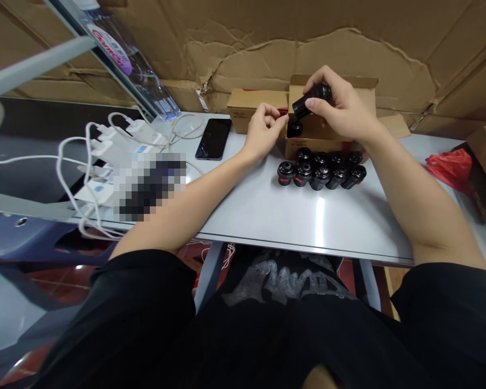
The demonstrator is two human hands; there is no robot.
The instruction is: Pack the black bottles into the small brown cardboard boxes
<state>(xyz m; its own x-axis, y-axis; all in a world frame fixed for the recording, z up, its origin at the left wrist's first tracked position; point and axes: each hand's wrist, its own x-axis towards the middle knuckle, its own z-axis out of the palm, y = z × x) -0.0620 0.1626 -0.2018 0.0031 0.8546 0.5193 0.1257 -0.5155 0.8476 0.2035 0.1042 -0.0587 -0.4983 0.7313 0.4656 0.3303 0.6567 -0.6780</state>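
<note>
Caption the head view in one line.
Right hand holds a black cylindrical part over an open cardboard box, left hand at its flap.

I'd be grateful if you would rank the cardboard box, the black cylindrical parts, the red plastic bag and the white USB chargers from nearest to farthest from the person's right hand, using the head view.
From the right hand:
1. Cardboard box: directly beneath it.
2. Black cylindrical parts: on the table, in front of the box.
3. Red plastic bag: far right.
4. White USB chargers: far left.

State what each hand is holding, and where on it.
Right hand: a black cylindrical fitting, gripped around its body. Left hand: pinched at the edge of the cardboard box; cannot tell whether it holds anything.
</note>
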